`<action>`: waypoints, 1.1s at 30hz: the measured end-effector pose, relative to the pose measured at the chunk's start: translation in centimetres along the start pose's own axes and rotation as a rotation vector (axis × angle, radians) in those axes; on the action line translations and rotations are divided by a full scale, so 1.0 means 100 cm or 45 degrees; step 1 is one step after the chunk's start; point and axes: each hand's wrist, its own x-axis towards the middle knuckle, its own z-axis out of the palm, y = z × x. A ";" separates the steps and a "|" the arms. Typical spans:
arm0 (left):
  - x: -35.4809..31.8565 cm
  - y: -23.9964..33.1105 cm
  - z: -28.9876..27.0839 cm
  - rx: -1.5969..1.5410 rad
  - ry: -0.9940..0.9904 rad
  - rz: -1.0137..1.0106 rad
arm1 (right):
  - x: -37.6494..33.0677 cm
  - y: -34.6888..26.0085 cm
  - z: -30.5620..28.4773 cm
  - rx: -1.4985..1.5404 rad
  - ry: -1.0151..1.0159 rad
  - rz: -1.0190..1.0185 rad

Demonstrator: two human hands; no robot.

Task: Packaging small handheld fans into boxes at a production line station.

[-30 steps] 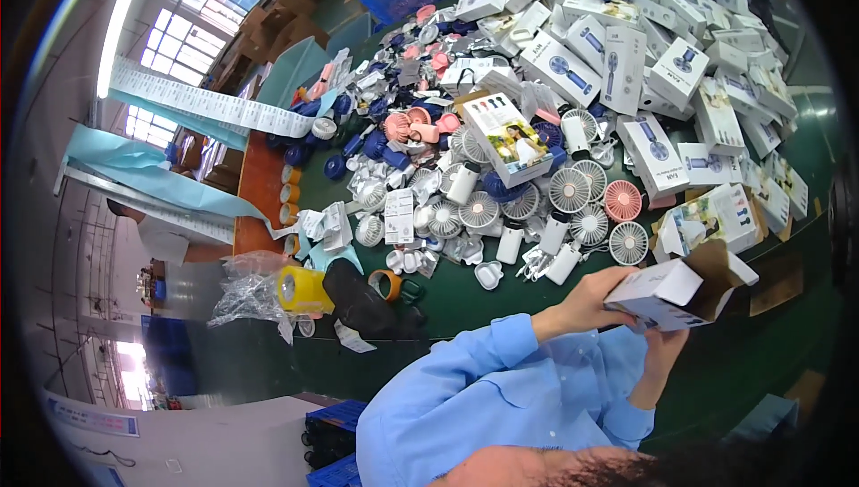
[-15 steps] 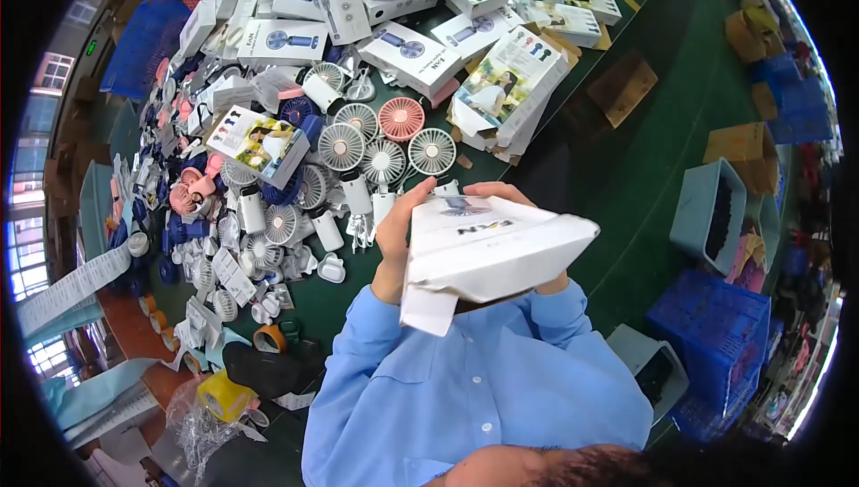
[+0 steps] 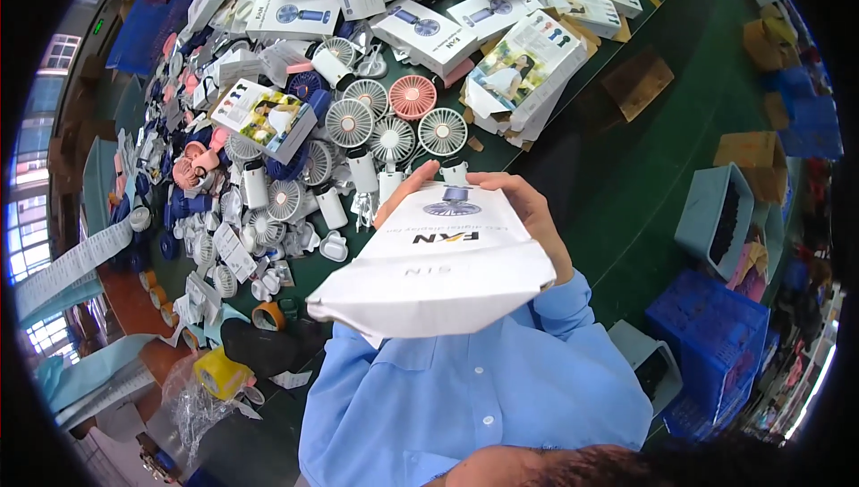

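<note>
Now both hands clasp a white box (image 3: 443,263) above the green table (image 3: 626,174): left hand (image 3: 404,193) and right hand (image 3: 535,218) gripping its far sides, near small fans (image 3: 394,124).

Bright even daylight from windows (image 3: 36,218) at left, soft shadows, strong fisheye bending, black vignette corners, rim blurred

Place: we take this for a factory packing floor, a hand-assembly line for small fans.
Work surface: a long green table (image 3: 626,174) runs across our view.
Goods: loose handheld fans (image 3: 394,129) in white, pink and navy lie heaped on it.
Packaging: white retail cartons (image 3: 429,30) are piled along the far side.
Storage: blue plastic crates (image 3: 707,326) and brown cardboard boxes (image 3: 761,151) stand on the floor.
Supplies: rolls of packing tape (image 3: 219,371) sit nearby.
</note>
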 end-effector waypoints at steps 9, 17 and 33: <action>-0.006 -0.001 0.021 -0.359 0.109 -0.249 | -0.008 0.010 -0.009 0.045 0.078 -0.015; 0.001 -0.039 0.032 0.577 0.341 0.422 | -0.011 0.019 -0.015 -0.077 0.167 -0.126; 0.021 -0.025 0.054 0.280 0.292 0.243 | -0.009 0.021 -0.015 -0.036 0.559 0.020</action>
